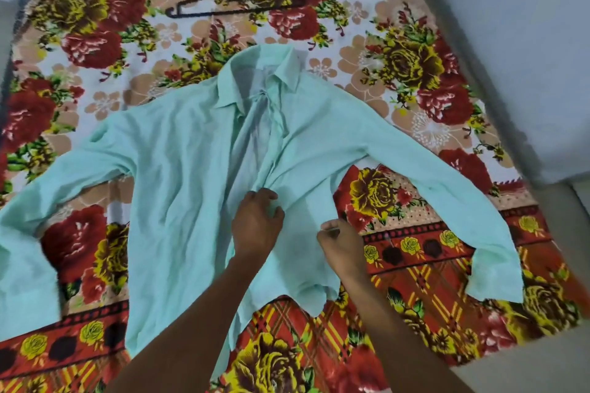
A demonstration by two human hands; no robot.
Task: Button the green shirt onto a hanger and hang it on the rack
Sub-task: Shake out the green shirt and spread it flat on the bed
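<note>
Lying face up on the bed [415, 99] with its floral sheet, the green shirt [178, 169] has both sleeves spread wide, the collar pointing away from the person and the front placket gaping open down the middle. The left hand [255, 223] has its fingers curled into the bunched cloth at the placket, about mid-chest, while the right hand [338, 242] pinches the edge of the right front panel just beside it. The hanger [236, 3] lies well apart, beyond the collar near the far end of the bed, so the shirt is not yet on it. To do this step well, I judge the 2 front edges should first be drawn flat and parallel, smoothing out the gathered folds under the left hand so buttons and holes line up. Slipping the hanger into the shoulders before fastening the top would probably be easier than after. Thin, limp fabric like this likely shifts easily, so short, gentle pulls suit it best.
</note>
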